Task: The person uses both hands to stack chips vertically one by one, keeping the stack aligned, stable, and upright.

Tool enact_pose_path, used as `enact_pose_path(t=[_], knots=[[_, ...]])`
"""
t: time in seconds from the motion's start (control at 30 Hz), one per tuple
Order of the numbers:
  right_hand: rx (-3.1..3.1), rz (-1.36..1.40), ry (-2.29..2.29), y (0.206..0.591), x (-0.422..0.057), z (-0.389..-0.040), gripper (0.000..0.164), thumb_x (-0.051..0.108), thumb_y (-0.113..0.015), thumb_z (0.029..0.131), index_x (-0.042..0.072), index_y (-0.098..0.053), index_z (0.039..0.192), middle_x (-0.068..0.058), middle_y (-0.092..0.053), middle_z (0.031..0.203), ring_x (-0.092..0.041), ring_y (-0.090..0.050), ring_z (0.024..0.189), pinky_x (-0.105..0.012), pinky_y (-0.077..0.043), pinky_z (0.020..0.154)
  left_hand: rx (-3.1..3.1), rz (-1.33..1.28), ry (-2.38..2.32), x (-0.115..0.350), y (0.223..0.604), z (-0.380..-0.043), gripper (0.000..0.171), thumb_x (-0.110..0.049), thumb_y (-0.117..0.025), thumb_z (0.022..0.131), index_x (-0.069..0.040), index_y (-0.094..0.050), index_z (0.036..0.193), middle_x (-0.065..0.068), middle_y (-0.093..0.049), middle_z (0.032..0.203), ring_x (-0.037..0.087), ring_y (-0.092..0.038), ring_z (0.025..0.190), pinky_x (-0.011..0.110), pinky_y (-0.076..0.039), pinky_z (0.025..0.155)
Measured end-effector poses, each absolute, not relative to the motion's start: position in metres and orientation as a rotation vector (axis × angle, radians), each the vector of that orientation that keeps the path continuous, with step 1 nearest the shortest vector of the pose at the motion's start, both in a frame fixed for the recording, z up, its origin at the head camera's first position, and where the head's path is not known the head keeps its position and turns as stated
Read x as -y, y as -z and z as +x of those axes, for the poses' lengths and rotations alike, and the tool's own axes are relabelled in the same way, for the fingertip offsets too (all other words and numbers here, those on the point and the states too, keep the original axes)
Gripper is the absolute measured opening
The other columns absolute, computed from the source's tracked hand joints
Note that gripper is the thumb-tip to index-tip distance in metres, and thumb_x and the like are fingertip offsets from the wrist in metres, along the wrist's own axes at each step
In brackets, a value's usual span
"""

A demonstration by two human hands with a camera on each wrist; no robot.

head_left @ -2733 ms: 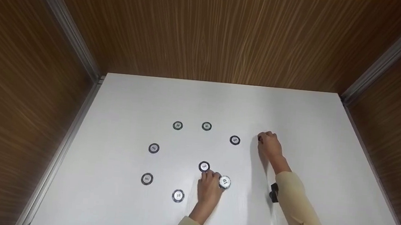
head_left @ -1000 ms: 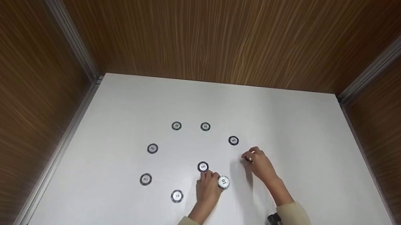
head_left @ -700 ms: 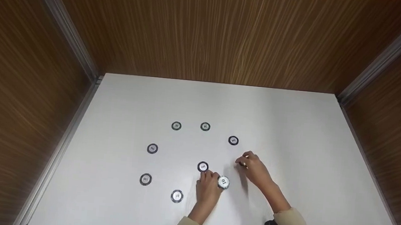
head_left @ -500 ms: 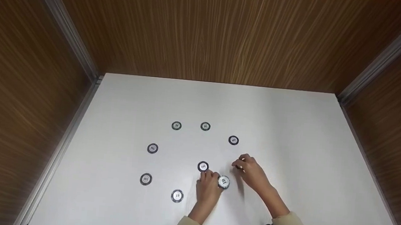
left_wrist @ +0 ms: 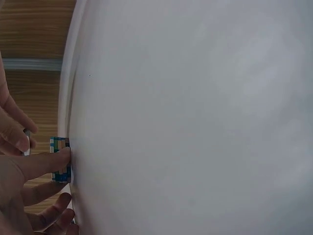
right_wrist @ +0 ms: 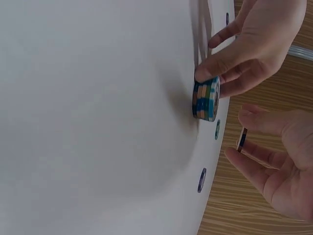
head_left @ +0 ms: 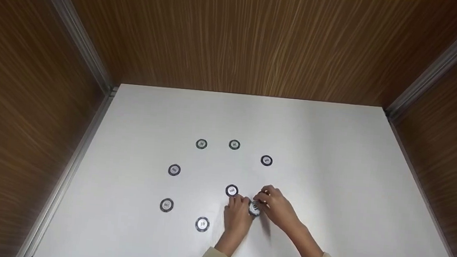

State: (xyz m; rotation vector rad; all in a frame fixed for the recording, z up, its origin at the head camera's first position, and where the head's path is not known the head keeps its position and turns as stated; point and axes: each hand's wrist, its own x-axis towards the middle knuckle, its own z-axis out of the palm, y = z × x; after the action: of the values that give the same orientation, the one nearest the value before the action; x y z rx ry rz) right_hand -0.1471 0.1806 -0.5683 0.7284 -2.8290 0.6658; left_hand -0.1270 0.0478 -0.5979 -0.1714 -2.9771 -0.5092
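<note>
A short stack of poker chips point(head_left: 254, 208), the top one reading 10, stands on the white table. My left hand point(head_left: 238, 216) holds it upright, thumb on the near side and fingers around the far side. In the right wrist view the stack point(right_wrist: 207, 100) shows blue, orange and green edge bands. Just above it, my right hand point(head_left: 279, 209) pinches a single poker chip point(right_wrist: 241, 139) by its edges between thumb and fingers. That chip is apart from the stack and mostly hidden by the fingers in the head view.
One chip point(head_left: 231, 190) lies just beyond the left fingertips. Others lie flat in a loose arc: several, including a chip point(head_left: 266, 160) at the right, a chip point(head_left: 201, 144) at the back and a chip point(head_left: 202, 224) near the left forearm. Wood-grain panels point(head_left: 236, 38) enclose the table.
My right hand has come from the far right of the table toward me and leftward, carrying the pinched chip to the stack. My left hand has stayed on the stack.
</note>
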Motion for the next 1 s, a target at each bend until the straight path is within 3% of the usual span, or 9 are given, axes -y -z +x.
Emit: enact_pose_path(t=[0.3,0.67,1.0], knots=[[2.813,0.769,-0.659,0.571,-0.172,-0.138,0.020,0.004,-0.074,0.074,0.011,-0.071,0.092,-0.007,-0.057,0.099,-0.021,-0.055,0.087,-0.032,-0.052,0.070,2.933,-0.188,0.517,-0.047,0.602,-0.126,0.037,-0.028,-0.079,0.067,-0.010,-0.064,0.095,0.007,-0.055,0.093,0.023,-0.050,0.088,0.034,-0.047,0.060],[2.798,0.828,-0.598,0.579,-0.168,-0.133,0.024,0.003,-0.074,0.073,0.011,-0.070,0.095,-0.007,-0.057,0.098,-0.020,-0.055,0.086,-0.030,-0.053,0.069,2.899,-0.187,0.529,-0.047,0.602,-0.125,0.029,-0.016,-0.077,0.069,-0.010,-0.065,0.095,0.007,-0.056,0.096,0.023,-0.050,0.090,0.034,-0.048,0.060],[2.809,0.861,-0.546,0.584,-0.168,-0.132,0.021,0.001,-0.071,0.076,0.010,-0.070,0.095,-0.009,-0.057,0.100,-0.022,-0.056,0.089,-0.031,-0.053,0.070,2.942,-0.172,0.523,-0.047,0.601,-0.126,0.033,-0.021,-0.079,0.069,-0.011,-0.064,0.096,0.006,-0.056,0.096,0.023,-0.050,0.091,0.034,-0.048,0.062]])
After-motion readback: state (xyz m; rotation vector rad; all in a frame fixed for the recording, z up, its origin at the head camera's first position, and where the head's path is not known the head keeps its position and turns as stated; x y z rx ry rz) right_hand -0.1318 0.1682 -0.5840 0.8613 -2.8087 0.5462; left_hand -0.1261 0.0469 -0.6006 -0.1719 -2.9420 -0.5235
